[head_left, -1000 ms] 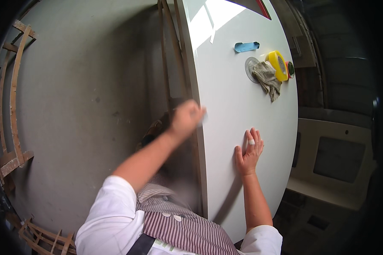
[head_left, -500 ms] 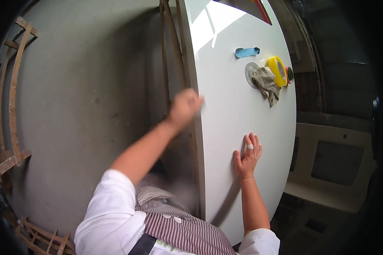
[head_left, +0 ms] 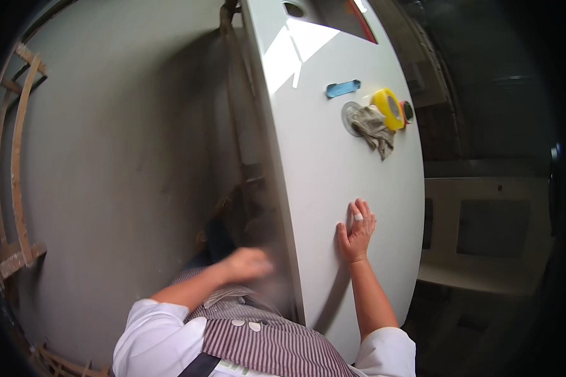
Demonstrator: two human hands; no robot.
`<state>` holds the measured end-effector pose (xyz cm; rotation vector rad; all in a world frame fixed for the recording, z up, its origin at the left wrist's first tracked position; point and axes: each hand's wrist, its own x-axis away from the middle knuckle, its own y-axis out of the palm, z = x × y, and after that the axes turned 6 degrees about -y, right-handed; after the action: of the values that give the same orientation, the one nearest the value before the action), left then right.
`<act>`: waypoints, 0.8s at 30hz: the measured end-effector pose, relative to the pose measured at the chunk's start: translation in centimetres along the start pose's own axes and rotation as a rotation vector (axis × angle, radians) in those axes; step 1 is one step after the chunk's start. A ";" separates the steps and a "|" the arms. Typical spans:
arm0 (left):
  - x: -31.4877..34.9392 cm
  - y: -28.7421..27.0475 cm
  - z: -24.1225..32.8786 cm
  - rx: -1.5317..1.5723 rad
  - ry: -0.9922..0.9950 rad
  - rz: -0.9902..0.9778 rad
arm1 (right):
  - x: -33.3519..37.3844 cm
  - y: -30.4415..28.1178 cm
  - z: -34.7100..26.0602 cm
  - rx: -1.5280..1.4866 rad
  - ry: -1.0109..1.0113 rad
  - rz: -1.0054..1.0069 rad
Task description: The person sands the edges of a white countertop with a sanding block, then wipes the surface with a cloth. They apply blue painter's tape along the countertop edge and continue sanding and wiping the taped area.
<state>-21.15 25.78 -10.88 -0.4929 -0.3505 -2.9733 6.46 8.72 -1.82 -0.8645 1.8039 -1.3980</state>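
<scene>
My right hand (head_left: pixel 356 232) lies flat on a glossy white panel (head_left: pixel 321 182), its fingers stretched out and a white band around one finger. Beside the panel's left edge, low and close to my body, my left hand (head_left: pixel 248 264) is blurred by motion. Its fingers look curled in. Whatever they may hold is too smeared to make out.
Farther up the panel are a blue strip (head_left: pixel 343 88), a crumpled grey glove or cloth (head_left: pixel 376 131) over a round grey disc (head_left: pixel 348 119), and a yellow tape roll (head_left: pixel 388 109). Wooden frames (head_left: pixel 20 157) stand at the left; a pale panel with a dark recess (head_left: pixel 493 227) is at the right.
My left hand has moved down along the panel's left edge, toward my body. My right hand remains flat on the panel. The whole view has shifted and tilted slightly.
</scene>
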 end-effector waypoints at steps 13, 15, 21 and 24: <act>8.2 -14.2 0.6 0.142 -0.222 0.744 | -16.5 0.7 3.6 -0.381 0.258 0.517; 9.1 -15.0 3.0 0.122 -0.266 0.745 | -21.6 -0.6 1.3 -0.236 0.386 0.452; 8.9 -18.6 5.6 0.164 -0.191 0.762 | -24.3 -0.2 7.1 -0.475 0.673 0.457; 8.6 -20.6 7.4 0.228 -0.214 0.800 | -21.0 -4.2 8.5 -0.804 0.565 0.680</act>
<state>-29.95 46.93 -5.46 -0.7167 -0.3877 -2.0896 25.35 20.92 3.15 -0.1149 2.8090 -0.4624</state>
